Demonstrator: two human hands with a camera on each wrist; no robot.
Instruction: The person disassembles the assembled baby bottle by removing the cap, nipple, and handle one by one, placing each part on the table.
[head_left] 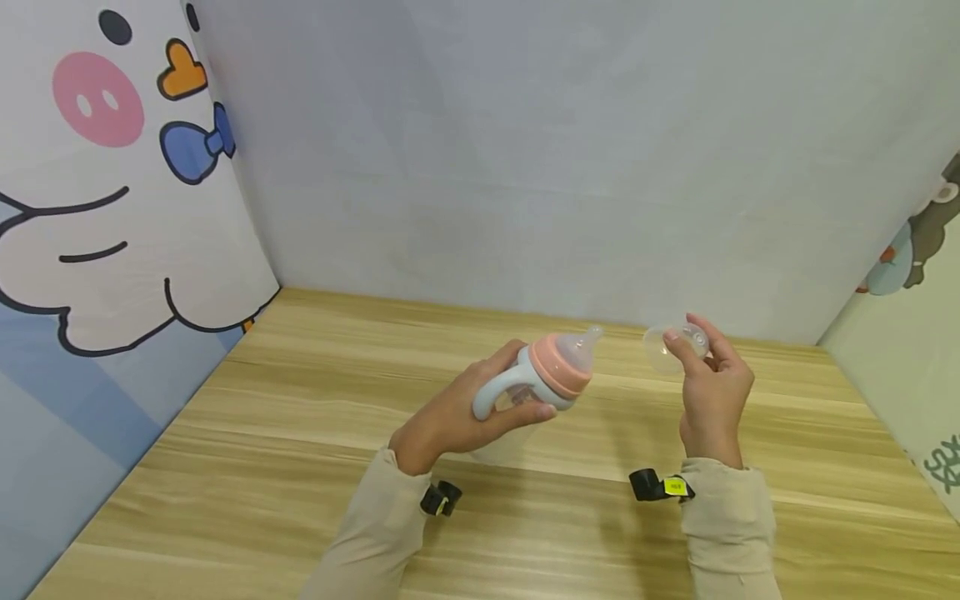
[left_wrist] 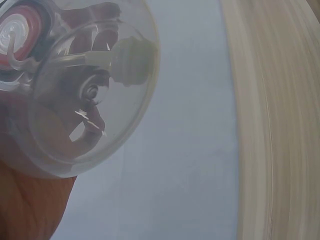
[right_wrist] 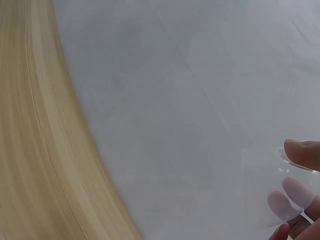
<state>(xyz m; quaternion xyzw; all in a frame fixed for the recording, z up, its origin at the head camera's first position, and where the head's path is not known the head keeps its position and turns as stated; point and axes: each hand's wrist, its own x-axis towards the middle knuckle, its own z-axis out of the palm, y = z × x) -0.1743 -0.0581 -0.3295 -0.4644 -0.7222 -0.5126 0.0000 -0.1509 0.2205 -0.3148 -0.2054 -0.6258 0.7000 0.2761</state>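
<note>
My left hand grips a baby bottle that has a peach-coloured collar, a clear teat on top and pale blue handles. The bottle is tilted, its teat pointing up and to the right. Through the clear bottle wall in the left wrist view, a tube with a weighted end shows inside. To the right, my right hand pinches a clear dome-shaped bottle cap between thumb and fingers. In the right wrist view the see-through cap shows fingertips behind it. A gap separates cap and teat.
Both hands are above a wood-grain table. A pale grey wall stands along its back edge. On the left is a panel with a cartoon print, and another printed panel borders the right side.
</note>
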